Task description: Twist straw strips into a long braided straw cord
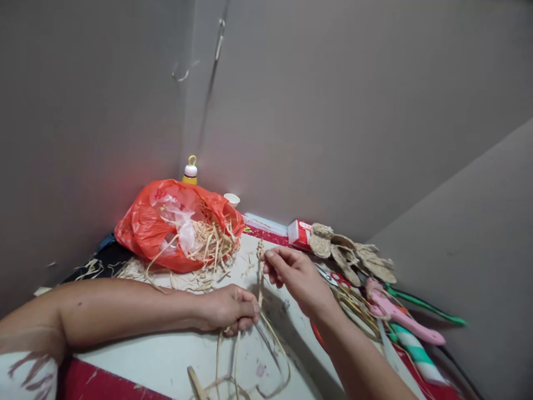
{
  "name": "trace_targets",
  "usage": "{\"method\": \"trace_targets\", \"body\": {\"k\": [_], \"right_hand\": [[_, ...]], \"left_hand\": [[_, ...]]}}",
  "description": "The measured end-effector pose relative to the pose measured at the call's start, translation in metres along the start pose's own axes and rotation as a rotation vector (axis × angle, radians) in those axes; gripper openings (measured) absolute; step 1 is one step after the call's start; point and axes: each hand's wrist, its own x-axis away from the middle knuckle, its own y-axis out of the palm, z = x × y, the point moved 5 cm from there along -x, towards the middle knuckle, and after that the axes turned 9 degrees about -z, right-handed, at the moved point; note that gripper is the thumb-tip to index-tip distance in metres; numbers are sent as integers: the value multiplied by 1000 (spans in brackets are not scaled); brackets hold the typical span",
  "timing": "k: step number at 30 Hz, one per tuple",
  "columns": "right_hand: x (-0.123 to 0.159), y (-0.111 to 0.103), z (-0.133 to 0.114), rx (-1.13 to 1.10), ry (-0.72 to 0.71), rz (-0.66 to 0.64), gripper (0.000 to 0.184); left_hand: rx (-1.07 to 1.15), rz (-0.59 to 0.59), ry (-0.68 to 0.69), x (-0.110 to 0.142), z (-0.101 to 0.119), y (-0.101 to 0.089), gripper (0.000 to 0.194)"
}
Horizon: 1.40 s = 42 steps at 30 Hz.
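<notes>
Your L hand grips the strand low, your R hand pinches nr its far tip, long axis btwn them.

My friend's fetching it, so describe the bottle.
Find the red plastic bag with pale strips at its mouth. Behind it, near the wall corner, is the bottle. Unlike the white cup nearby, it's yellow below, with a yellow loop on top.
</notes>
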Motion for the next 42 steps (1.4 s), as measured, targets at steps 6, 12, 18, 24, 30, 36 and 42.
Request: {"method": "trace_targets", "body": {"k": [6,12,18,24,30,36,42], "right_hand": [[41,12,50,-97,219,-79,36],[55,36,59,-381,322,-309,41],[54,26,53,-222,202,-414,28],[54,20,60,-98,228,-482,33],[55,28,67,-414,397,-451,33],[55,32,69,-402,365,-331,32],[56,40,68,-371,336,-193,30]], "left_hand": [[-21,-2,11,0,3,3,32],[-53,-32,37,-1,5,6,33],[-69,-11,6,-2,6,5,33],[-102,-68,-43,-3,5,7,27],[-378,-39,-11,-2,13,0,27],[-775,-42,38,4,39,-4,26],[-374,-9,-150,7,30,-1,18]]}}
